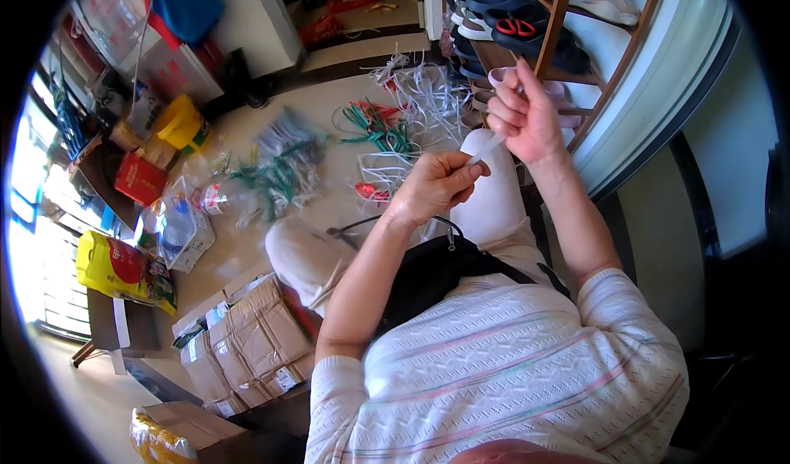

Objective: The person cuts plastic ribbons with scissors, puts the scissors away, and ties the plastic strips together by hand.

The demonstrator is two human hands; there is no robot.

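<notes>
A whitish strip point(487, 149) runs between my two hands above my lap. My left hand point(436, 186) pinches its lower end between thumb and fingers. Higher up and to the right, my right hand point(528, 117) has its fingers curled round the upper end. On the floor past my knees lie a loose tangle of white strips point(436, 94) and a bundle of green straps point(374, 131). Left of these is a blurred heap of green and grey pieces point(284, 164). A black bag point(440, 271) rests on my lap.
A shoe rack point(559, 20) with several shoes stands close on the right. To the left are a yellow bucket point(183, 125), a red box point(140, 178), a white basket point(191, 238) holding plastic bottles, and a yellow bag point(119, 271). Taped cardboard boxes point(247, 345) sit beside my left leg.
</notes>
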